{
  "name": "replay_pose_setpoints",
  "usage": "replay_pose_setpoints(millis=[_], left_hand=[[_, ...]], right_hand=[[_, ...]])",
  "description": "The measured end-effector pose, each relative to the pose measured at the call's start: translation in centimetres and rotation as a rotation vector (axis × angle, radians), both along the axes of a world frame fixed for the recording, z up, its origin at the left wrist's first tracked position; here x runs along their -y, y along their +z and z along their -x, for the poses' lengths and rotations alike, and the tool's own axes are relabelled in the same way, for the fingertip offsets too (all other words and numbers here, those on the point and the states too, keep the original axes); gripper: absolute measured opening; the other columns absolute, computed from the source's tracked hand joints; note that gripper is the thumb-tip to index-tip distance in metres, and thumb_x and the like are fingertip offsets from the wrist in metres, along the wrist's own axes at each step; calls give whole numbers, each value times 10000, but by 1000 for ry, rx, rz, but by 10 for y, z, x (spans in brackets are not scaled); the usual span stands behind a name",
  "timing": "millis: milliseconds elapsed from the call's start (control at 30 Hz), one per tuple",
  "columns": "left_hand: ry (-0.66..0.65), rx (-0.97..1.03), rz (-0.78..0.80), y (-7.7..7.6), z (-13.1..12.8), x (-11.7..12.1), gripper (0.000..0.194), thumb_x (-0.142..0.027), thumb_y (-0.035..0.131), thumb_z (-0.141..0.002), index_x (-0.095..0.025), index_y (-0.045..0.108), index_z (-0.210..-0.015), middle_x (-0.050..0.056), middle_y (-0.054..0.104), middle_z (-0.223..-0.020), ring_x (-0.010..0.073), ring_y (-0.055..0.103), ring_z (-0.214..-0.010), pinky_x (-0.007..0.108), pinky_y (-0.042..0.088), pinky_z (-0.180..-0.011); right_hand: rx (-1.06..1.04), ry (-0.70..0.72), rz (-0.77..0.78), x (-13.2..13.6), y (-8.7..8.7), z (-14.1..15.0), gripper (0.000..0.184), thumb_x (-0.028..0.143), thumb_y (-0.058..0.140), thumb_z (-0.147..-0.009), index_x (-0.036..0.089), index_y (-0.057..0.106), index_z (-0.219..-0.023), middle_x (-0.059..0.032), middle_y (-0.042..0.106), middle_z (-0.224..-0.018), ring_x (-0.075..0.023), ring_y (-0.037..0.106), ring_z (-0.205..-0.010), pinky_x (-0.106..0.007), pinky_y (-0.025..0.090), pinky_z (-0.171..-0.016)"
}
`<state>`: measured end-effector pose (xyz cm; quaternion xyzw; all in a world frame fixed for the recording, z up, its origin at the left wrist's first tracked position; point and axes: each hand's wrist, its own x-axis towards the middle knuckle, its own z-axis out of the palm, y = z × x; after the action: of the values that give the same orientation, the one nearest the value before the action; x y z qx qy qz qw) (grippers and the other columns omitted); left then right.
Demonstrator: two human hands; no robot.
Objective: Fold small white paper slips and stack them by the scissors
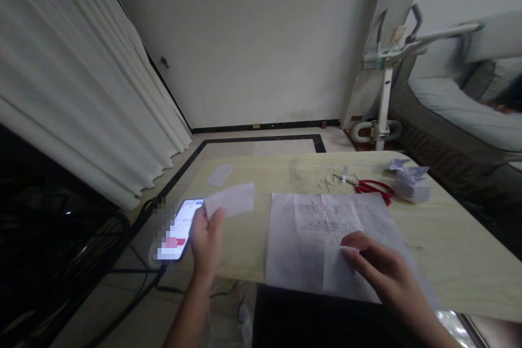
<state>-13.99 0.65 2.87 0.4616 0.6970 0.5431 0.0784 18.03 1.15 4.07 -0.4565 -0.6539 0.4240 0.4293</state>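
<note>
1. Nearest the camera, the right hand reaches over the near edge of the table, thumb and forefinger pinching a small piece of paper by its upper corner.
2. Under that hand, a large printed sheet lies creased across the middle of the table, its lower side along the near edge. I cannot tell whether the small piece touches it.
3. Raised by the table's left edge, the left hand pinches a white slip between thumb and fingers, the slip's free end pointing right, towards the large sheet.
4. Just left of that hand, a phone with its screen lit sits at the table's left edge, partly blurred out; I cannot tell what supports it.
5. Another slip of paper lies flat near the far left corner.
6. Between the large sheet and the far edge are red-handled scissors, blades pointing left, with thin scraps scattered around the tips.
7. Near the far right corner, just beside the scissors, stands a pile of folded papers.
8. Past the table are a white curtain on the left, a bare wall ahead, and an exercise machine and a sofa on the right.
</note>
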Motion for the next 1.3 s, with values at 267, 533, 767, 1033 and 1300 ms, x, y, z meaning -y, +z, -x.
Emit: replay_pose_setpoints(millis=[267, 533, 767, 1033, 1300], left_hand=[[21, -52, 131, -24, 25, 1, 219, -430, 584, -779, -222, 608, -846, 67, 683, -788, 291, 667, -782, 384, 541, -700], [34, -67, 134, -31, 26, 2, 269, -422, 545, -805, -218, 610, -968, 102, 705, -961, 308, 669, -956, 392, 544, -806], [41, -39, 115, -30, 31, -1, 298, -434, 561, -788, -216, 574, -991, 100, 679, -989, 307, 664, -974, 400, 554, -822], [14, -19, 104, -33, 27, -8, 274, -342, 547, -782, -219, 563, -1026, 98, 667, -1004, 302, 666, -968, 414, 563, -825], [52, -24, 71, -46, 29, -12, 241, -274, 510, -806, -205, 540, -1034, 62, 639, -901, 264, 665, -827, 382, 573, -715]], right_hand=[[21, 10, 38, 0, -7, -1, 300, 448, 607, -866, 206, 667, -699, -47, 668, -752, -226, 631, -744, -296, 507, -654], [29, 7, 55, 0, -6, -3, 334, 478, 592, -868, 200, 659, -696, -41, 647, -718, -219, 613, -705, -300, 497, -631], [2, 17, 63, 0, -9, -2, 308, 454, 608, -869, 199, 662, -705, -45, 662, -749, -224, 617, -737, -299, 493, -634], [-18, 50, 90, 1, -12, -3, 297, 430, 585, -899, 198, 638, -721, -28, 629, -753, -211, 590, -747, -303, 467, -673], [-8, 43, 101, -1, -13, -5, 310, 451, 585, -889, 196, 625, -718, -28, 612, -740, -207, 576, -731, -306, 456, -664]])
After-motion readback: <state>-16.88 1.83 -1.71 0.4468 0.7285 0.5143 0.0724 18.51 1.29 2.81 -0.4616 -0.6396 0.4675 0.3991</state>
